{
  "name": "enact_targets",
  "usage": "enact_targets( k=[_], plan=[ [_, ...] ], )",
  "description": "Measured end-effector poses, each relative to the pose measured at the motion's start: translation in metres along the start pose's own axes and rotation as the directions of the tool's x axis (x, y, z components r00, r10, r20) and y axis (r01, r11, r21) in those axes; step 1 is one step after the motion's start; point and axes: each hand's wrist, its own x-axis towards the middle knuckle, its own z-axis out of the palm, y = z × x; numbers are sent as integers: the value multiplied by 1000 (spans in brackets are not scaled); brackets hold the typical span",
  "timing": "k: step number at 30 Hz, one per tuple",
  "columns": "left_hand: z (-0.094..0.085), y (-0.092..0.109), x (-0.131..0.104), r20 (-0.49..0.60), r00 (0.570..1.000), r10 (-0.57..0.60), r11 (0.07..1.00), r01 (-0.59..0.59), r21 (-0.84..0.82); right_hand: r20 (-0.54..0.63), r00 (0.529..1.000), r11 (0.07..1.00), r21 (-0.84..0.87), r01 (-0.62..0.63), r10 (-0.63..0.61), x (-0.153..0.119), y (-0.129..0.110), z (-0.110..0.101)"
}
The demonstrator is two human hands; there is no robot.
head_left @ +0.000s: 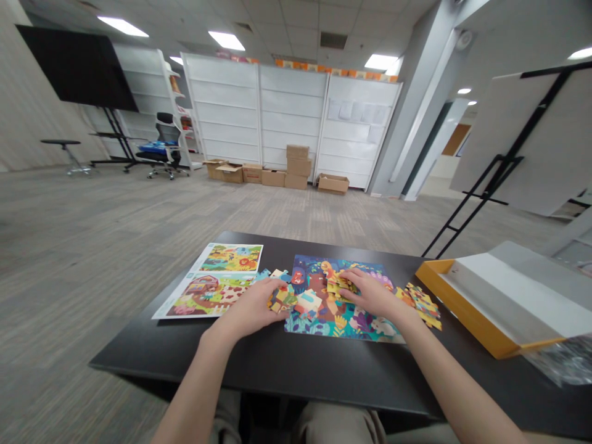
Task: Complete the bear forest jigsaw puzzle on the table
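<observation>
A colourful assembled puzzle picture [340, 324] lies on the black table [277, 364]. Over its upper middle, my right hand [370, 293] curls its fingers round yellow puzzle pieces [333, 285]. My left hand [259, 303] is at the picture's left edge, its fingers bent around a small heap of mixed pieces [283, 300]. One pale piece cluster [309, 302] rests on the picture between the hands. More yellow pieces [424, 305] lie to the right, beyond my right wrist. A printed sheet with two pictures [206, 283] is left of my left hand, partly covered by it.
An open yellow and white box [490, 302] stands at the table's right, with clear plastic wrap [562, 361] by it. A black easel stand [490, 179] rises behind. Cardboard boxes [296, 168], an office chair [165, 145] and white shelves stand farther off.
</observation>
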Motion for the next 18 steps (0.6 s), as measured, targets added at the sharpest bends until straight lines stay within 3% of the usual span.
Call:
enact_targets(
  k=[10,18],
  plan=[
    [9,-9,37,-63,997,37,999,-37,2,16,1000,1000,-20,-19,19,-1,0,0],
    [3,-12,16,-84,996,26,1000,-27,-9,24,1000,1000,-22,-20,21,0,-2,-1]
  ],
)
